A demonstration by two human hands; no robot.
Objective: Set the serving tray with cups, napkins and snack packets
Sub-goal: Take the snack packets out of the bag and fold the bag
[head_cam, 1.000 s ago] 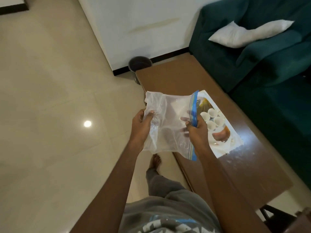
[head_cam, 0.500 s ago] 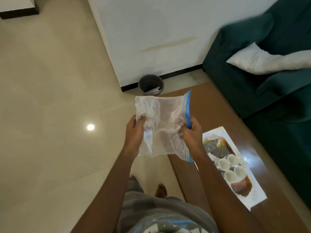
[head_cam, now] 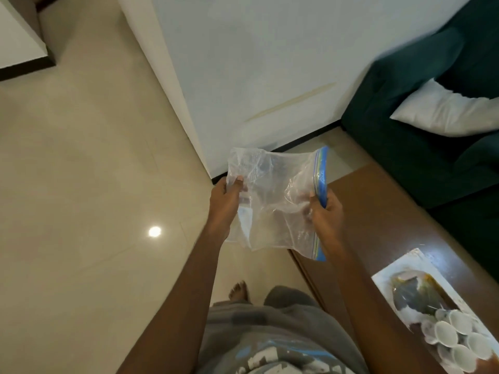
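Now left grip (head_cam: 225, 203) and right grip (head_cam: 328, 214) pinch the bag (head_cam: 272, 201) by its side edges; we judge it limp, slippery.

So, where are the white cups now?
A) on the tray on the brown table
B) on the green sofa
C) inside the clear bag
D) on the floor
A: the white cups stand together on the tray, which lies on the brown table; the clear bag holds none.
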